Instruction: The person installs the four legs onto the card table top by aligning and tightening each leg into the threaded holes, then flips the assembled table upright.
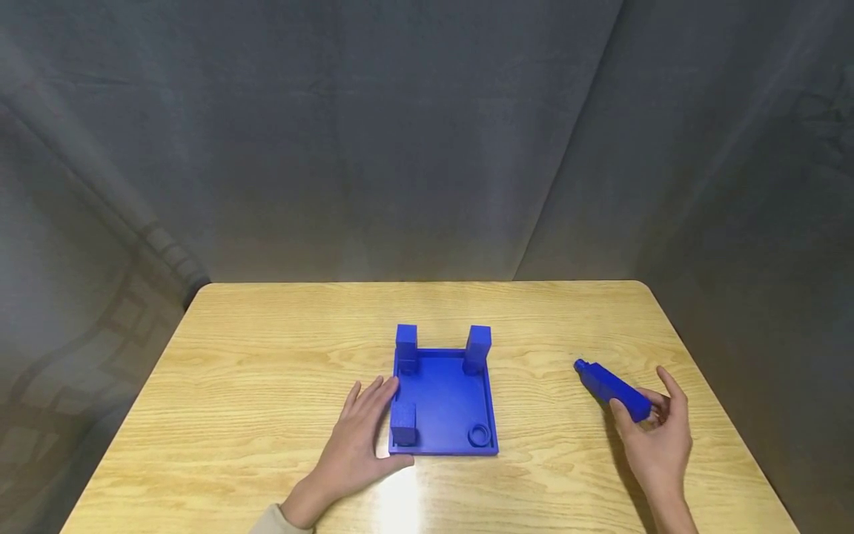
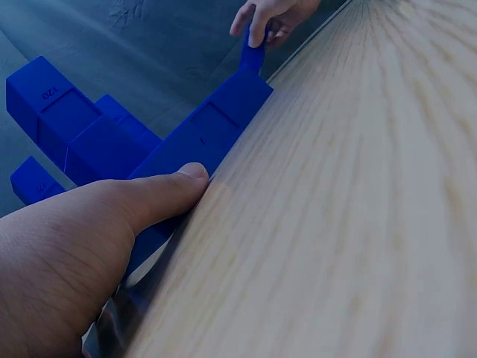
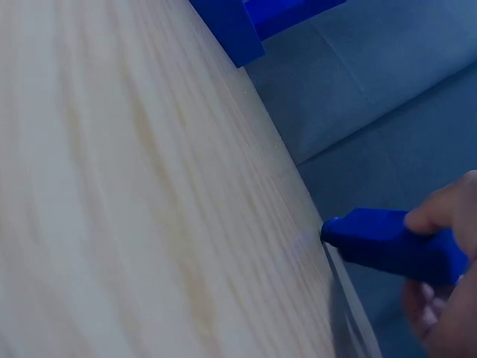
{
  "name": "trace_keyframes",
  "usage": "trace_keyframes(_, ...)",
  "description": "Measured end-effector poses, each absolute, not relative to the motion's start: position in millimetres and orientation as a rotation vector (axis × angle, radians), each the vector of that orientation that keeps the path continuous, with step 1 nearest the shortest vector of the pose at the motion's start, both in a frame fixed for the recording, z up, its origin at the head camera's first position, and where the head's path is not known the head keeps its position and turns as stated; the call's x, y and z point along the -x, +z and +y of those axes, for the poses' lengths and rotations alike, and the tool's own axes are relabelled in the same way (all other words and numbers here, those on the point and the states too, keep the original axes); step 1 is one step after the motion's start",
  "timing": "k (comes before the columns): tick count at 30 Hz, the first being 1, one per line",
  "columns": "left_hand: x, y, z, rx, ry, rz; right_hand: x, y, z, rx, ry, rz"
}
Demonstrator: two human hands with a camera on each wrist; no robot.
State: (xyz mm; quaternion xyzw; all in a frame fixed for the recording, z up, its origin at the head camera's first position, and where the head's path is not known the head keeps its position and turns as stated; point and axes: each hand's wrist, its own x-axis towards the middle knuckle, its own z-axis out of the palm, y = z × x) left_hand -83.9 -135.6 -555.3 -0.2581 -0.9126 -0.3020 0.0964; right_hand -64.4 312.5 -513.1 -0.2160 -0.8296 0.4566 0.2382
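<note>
A square blue tray-like base (image 1: 443,404) lies on the table. Blue posts stand at three of its corners: far left (image 1: 406,343), far right (image 1: 478,344) and near left (image 1: 403,423). A round raised ring (image 1: 479,435) shows at the near right corner, with no post on it. My left hand (image 1: 356,452) rests at the base's near left corner, fingers extended along its left side and the thumb (image 2: 168,195) against its front edge. Off to the right, my right hand (image 1: 657,452) grips a separate blue post (image 1: 612,389) by its thick end; a narrower round tip points away, leftward.
The wooden table (image 1: 267,356) has rounded far corners and carries the base near its middle. Grey curtains (image 1: 414,148) hang behind the table and along its sides. Bright glare lies on the wood just in front of the base.
</note>
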Motion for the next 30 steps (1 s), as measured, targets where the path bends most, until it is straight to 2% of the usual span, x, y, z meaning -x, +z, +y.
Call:
trace_keyframes(9,84.3,-555.5,-135.2,0.763,-0.905,-2.705,67.6,-511.0,306.3,0.429,1.543,-1.773)
trace_keyframes(30,84.6,-555.0,-134.9,0.768,-0.910,-2.701,65.7,-501.3,275.8,-0.058,1.820,-1.449)
